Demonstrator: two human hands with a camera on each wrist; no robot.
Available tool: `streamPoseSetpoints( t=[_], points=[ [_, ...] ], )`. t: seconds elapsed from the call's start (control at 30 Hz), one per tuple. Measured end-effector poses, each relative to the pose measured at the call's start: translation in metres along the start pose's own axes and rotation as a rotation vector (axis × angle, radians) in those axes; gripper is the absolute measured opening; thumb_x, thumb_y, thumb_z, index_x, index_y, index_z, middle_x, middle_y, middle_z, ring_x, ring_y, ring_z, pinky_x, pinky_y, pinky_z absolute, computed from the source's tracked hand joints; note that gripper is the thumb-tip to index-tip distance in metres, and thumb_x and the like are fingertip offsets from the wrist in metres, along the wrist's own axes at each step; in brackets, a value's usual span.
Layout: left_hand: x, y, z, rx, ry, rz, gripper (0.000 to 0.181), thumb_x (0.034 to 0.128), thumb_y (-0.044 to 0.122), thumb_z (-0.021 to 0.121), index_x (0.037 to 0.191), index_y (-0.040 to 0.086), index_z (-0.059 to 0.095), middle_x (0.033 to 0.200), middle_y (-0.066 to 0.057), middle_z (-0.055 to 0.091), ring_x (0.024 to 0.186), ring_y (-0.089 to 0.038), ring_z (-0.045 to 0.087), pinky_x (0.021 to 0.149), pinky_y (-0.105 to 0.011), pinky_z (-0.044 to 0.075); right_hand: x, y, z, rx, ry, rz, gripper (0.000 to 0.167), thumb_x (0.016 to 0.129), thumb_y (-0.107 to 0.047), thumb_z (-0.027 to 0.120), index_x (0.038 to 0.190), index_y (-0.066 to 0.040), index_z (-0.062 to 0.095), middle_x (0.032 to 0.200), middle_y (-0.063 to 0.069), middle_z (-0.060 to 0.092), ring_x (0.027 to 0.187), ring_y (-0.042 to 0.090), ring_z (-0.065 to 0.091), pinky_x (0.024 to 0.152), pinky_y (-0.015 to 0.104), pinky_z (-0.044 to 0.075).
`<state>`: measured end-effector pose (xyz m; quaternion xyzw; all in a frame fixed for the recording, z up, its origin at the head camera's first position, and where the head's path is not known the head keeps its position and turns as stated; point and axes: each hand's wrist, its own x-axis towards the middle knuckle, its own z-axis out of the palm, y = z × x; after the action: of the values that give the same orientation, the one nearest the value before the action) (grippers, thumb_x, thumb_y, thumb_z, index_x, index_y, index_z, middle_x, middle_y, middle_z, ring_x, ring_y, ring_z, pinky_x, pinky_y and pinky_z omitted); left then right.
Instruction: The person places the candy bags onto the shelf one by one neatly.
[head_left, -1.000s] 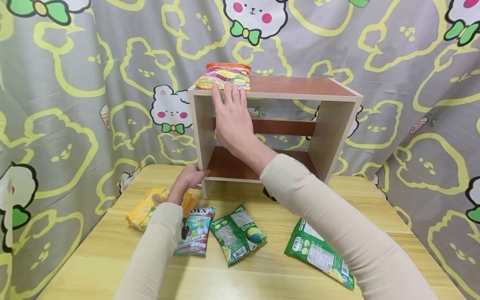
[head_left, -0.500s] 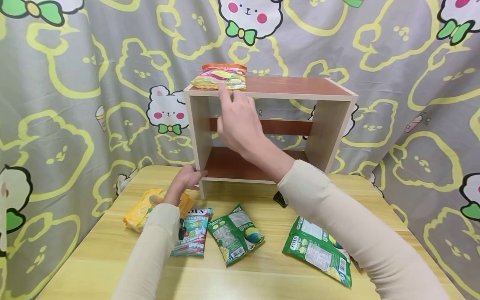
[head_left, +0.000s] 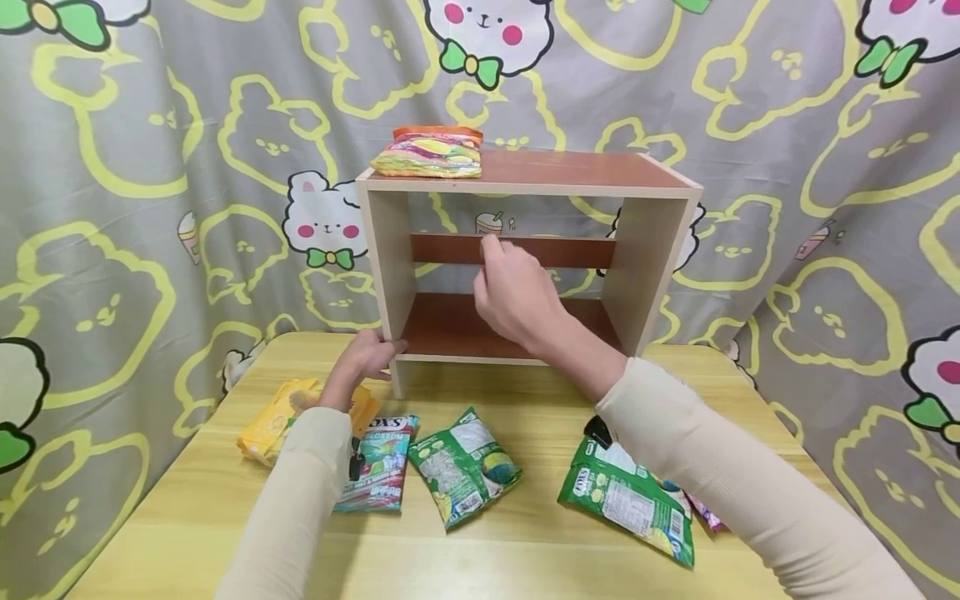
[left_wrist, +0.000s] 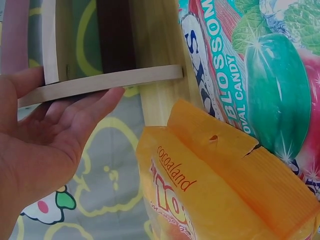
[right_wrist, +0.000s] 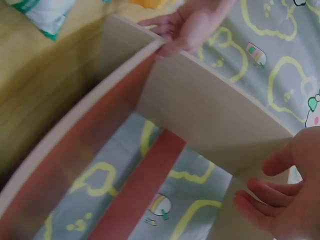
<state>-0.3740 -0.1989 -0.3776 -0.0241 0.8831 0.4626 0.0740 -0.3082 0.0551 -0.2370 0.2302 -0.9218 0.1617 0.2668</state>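
Note:
A small wooden shelf [head_left: 645, 275] with brown boards and pale edges stands on the table. My left hand [head_left: 367, 358] grips its left side panel near the lower board, thumb inside and fingers outside; the left wrist view shows the hand [left_wrist: 55, 125] around the panel edge. In front of the shelf opening hangs my right hand [head_left: 517, 292], fingers loosely curled and holding nothing. On the shelf's top left corner lies an orange and yellow candy bag [head_left: 431, 154]. Under my left forearm are a yellow Cocoaland candy bag [left_wrist: 200, 180] and a teal Fox's candy bag [head_left: 382, 467].
Two green candy bags [head_left: 465, 471] [head_left: 630, 500] lie on the table [head_left: 495, 558], one centre and one right. A pink-purple packet [head_left: 707, 515] shows partly beside my right sleeve. A patterned curtain [head_left: 247, 167] hangs behind the shelf.
My right hand has drawn away from the candy bag on the shelf top, moving down and right, its fingers curling. The left hand keeps its grip on the shelf.

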Motion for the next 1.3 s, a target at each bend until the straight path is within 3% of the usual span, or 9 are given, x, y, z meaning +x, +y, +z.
streamPoseSetpoints(
  t=[0.2, 0.37, 0.7, 0.8, 1.0, 1.2, 1.3],
  points=[
    [0.0, 0.0, 0.0, -0.003, -0.01, 0.001, 0.055, 0.1039, 0.029, 0.051, 0.149, -0.003, 0.043, 0.146, -0.026, 0.049, 0.134, -0.044, 0.052, 0.095, -0.047, 0.058, -0.019, 0.025, 0.008, 0.004, -0.081, 0.031, 0.014, 0.099, -0.012, 0.047, 0.093, -0.004, 0.056, 0.076, 0.009, 0.057, 0.073, 0.027, 0.062, 0.065, 0.04, 0.052],
    [0.0, 0.001, -0.001, -0.002, -0.006, 0.01, 0.055, 0.1044, 0.028, 0.05, 0.149, -0.003, 0.043, 0.146, -0.027, 0.05, 0.134, -0.044, 0.051, 0.094, -0.047, 0.058, -0.031, 0.053, 0.008, -0.005, -0.144, 0.081, 0.025, 0.098, -0.013, 0.049, 0.074, -0.007, 0.054, 0.063, 0.008, 0.05, 0.063, 0.026, 0.055, 0.06, 0.038, 0.045],
    [-0.002, 0.003, -0.001, 0.012, -0.005, 0.019, 0.055, 0.1042, 0.03, 0.051, 0.149, -0.001, 0.044, 0.145, -0.025, 0.051, 0.132, -0.042, 0.053, 0.094, -0.048, 0.058, -0.065, 0.106, 0.009, -0.027, -0.42, 0.244, 0.04, 0.1, -0.022, 0.051, 0.061, -0.012, 0.052, 0.058, 0.002, 0.044, 0.058, 0.021, 0.048, 0.058, 0.032, 0.04],
    [-0.003, 0.003, -0.001, 0.016, -0.005, 0.011, 0.055, 0.1041, 0.03, 0.051, 0.149, -0.001, 0.044, 0.144, -0.024, 0.051, 0.131, -0.042, 0.053, 0.094, -0.047, 0.058, -0.077, 0.124, 0.008, -0.049, -0.498, 0.263, 0.04, 0.099, -0.024, 0.054, 0.062, -0.011, 0.056, 0.058, 0.002, 0.048, 0.061, 0.021, 0.051, 0.058, 0.031, 0.041],
    [-0.002, 0.002, -0.003, 0.009, -0.008, 0.012, 0.055, 0.1043, 0.03, 0.051, 0.148, -0.001, 0.044, 0.145, -0.024, 0.051, 0.132, -0.042, 0.053, 0.094, -0.047, 0.059, -0.099, 0.161, 0.005, -0.039, -0.584, 0.312, 0.029, 0.098, -0.023, 0.059, 0.083, 0.001, 0.067, 0.073, 0.009, 0.06, 0.067, 0.024, 0.055, 0.059, 0.032, 0.045],
    [0.002, 0.0, -0.004, 0.019, -0.01, 0.002, 0.055, 0.1043, 0.031, 0.051, 0.148, -0.001, 0.044, 0.145, -0.025, 0.051, 0.131, -0.042, 0.053, 0.092, -0.046, 0.06, -0.126, 0.2, 0.0, -0.04, -0.623, 0.35, 0.034, 0.092, -0.028, 0.061, 0.067, -0.007, 0.053, 0.064, 0.002, 0.048, 0.061, 0.02, 0.047, 0.056, 0.031, 0.039],
    [0.002, -0.001, -0.004, 0.019, -0.006, -0.01, 0.054, 0.1041, 0.031, 0.052, 0.148, 0.0, 0.045, 0.144, -0.024, 0.051, 0.131, -0.041, 0.054, 0.094, -0.047, 0.059, -0.137, 0.221, -0.004, -0.05, -0.676, 0.415, 0.033, 0.089, -0.028, 0.065, 0.072, -0.001, 0.055, 0.069, 0.009, 0.054, 0.064, 0.024, 0.053, 0.057, 0.033, 0.046]
  ],
)
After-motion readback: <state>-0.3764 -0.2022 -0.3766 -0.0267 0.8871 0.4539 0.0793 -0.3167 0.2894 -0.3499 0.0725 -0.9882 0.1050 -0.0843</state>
